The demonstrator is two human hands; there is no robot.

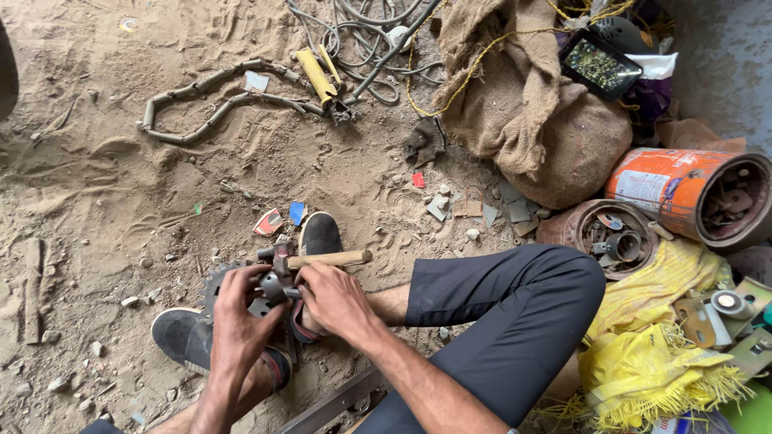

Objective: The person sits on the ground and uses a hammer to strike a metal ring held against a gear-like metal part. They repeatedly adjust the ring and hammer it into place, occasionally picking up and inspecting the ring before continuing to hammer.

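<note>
My left hand (240, 309) and my right hand (331, 296) both grip a small grey metal part (273, 285) held between them, just above my feet in dark shoes (320, 235). Under the hands lies a toothed metal sprocket (215, 283), partly hidden by my left hand. A hammer with a wooden handle (334, 259) rests across my shoe, its metal head next to the part, touching my right hand's fingers. My right leg in dark trousers (515, 313) is bent to the right.
Sandy ground with stones and scraps. A burlap sack (523, 104) sits at top right, an orange tin (683, 193) and a rusty round tin (611, 233) hold metal bits, yellow cloth (651, 321) lies at right. Hoses and cables (233, 96) lie at the top.
</note>
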